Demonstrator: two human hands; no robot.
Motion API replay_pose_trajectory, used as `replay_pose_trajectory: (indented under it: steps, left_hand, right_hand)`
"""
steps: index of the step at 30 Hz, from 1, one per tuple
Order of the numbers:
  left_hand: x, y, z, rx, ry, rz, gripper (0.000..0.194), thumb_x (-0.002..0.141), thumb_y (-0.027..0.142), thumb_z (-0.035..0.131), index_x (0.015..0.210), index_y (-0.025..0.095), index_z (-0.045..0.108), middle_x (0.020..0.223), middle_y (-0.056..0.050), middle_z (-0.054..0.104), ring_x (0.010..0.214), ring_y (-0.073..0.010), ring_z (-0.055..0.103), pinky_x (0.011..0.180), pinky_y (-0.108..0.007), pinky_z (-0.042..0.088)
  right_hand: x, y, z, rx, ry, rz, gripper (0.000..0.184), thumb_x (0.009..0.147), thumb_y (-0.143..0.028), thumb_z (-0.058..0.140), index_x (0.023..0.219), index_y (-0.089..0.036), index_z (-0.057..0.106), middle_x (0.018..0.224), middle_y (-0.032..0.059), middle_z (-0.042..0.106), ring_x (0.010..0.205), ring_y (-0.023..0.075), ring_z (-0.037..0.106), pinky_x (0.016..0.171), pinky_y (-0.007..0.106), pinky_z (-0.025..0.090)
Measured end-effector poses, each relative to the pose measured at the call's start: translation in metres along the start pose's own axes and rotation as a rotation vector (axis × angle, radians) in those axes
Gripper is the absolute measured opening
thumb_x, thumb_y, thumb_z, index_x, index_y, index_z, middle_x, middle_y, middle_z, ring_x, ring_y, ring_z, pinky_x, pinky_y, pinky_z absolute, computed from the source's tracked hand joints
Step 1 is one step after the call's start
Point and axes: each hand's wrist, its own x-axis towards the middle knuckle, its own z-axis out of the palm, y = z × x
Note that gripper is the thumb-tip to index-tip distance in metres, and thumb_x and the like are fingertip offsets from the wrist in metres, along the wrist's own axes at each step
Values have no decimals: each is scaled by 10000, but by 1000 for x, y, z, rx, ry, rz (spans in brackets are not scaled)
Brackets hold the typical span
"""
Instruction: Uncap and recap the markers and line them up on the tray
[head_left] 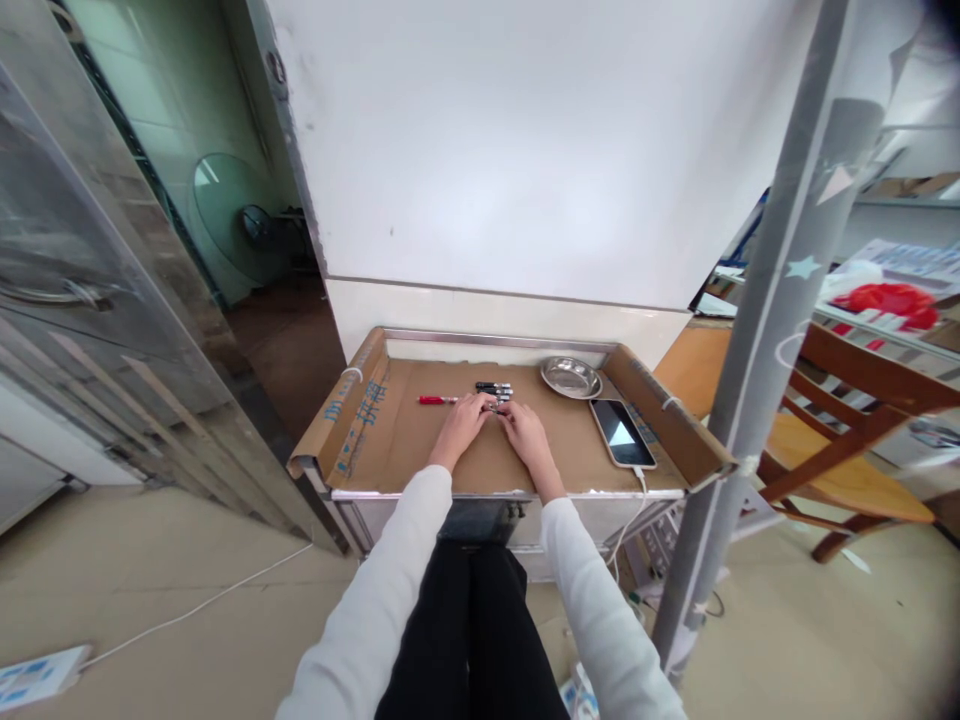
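Note:
My left hand [467, 420] and my right hand [525, 432] meet over the middle of the cardboard-lined tray table [420, 450]. The fingers of both are closed on a small dark pen-like piece [493, 408], mostly hidden by the fingertips. Just beyond the hands lie several dark pens [493, 386] with pale ends, side by side. A red pen [436, 400] rests on the cardboard to the left, its right end close to my left hand.
A round metal dish [571, 378] sits at the back right. In front of it lies a phone [622, 433] with a white cable [637, 500] plugged in. Raised cardboard sides [675, 420] edge the table. A grey pole [772, 330] and a wooden chair [862, 440] stand at right.

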Motion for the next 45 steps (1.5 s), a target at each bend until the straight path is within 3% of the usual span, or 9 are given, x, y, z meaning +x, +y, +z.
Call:
replay_pose_trajectory:
  steps: [4,11,15,19,30,35,39,41,45]
  left_hand:
    - [0,2,-1,-3,-18,-22,253,844,183,510,1095,212,514,985,-41,610,916,-179,553,861,-333,423]
    - [0,1,5,193,-8,-149,161,847,199,491,992,198,561,1021,-62,623,993,-223,505,904,-402,360]
    - [-1,-1,7,194,-45,-123,198,820,326,569,977,205,574,982,-51,624,973,-231,496,901,-415,357]
    - [-1,-1,5,100,-61,-72,183,859,291,517,1000,200,590,992,-51,610,964,-194,528,904,-360,387]
    - [-1,6,-1,43,-3,-17,191,869,244,505,1042,196,569,1013,-48,584,969,-179,548,896,-334,425]
    - [-2,4,-2,47,0,2,221,876,252,497,1082,217,566,1035,-52,568,989,-181,531,911,-346,413]
    - [-2,4,-3,119,31,-53,276,884,258,482,1148,225,555,1019,-55,560,950,-185,523,896,-349,397]
    - [-3,6,-5,175,44,-108,279,880,250,487,1148,236,564,1017,-61,560,948,-195,515,886,-360,384]
    - [-13,13,-12,291,174,-292,261,869,274,497,1108,277,600,1044,-88,563,1016,-262,455,864,-421,356]
  right_hand:
    - [0,-2,-2,-71,-20,11,205,905,-241,421,1025,-216,585,963,43,653,879,176,554,785,268,356]
    - [-1,-1,-6,-310,85,307,202,907,-222,395,961,-180,585,888,80,647,843,199,531,745,296,305]
    - [-2,-1,-5,-364,96,379,205,895,-194,394,940,-170,593,884,104,640,841,211,524,732,312,288]
    - [-2,-2,-6,-371,92,395,209,894,-191,393,931,-169,598,885,111,640,845,218,520,730,317,281]
    - [-3,-2,-8,-328,153,384,237,912,-216,361,973,-173,586,907,100,632,853,208,510,750,305,291]
    - [-1,-2,-7,-210,119,247,302,910,-218,310,1039,-158,577,936,107,650,894,221,535,807,320,342]
    - [-2,-8,-9,32,76,43,567,853,-169,315,1408,-124,209,1270,124,532,1124,193,502,908,319,380]
    - [-2,-9,-9,98,43,-32,708,819,-151,329,1448,-130,6,1347,110,468,1206,172,451,950,319,377]
    - [-1,-5,-6,34,93,20,678,824,-150,334,1446,-113,67,1365,122,439,1208,183,432,976,327,367]
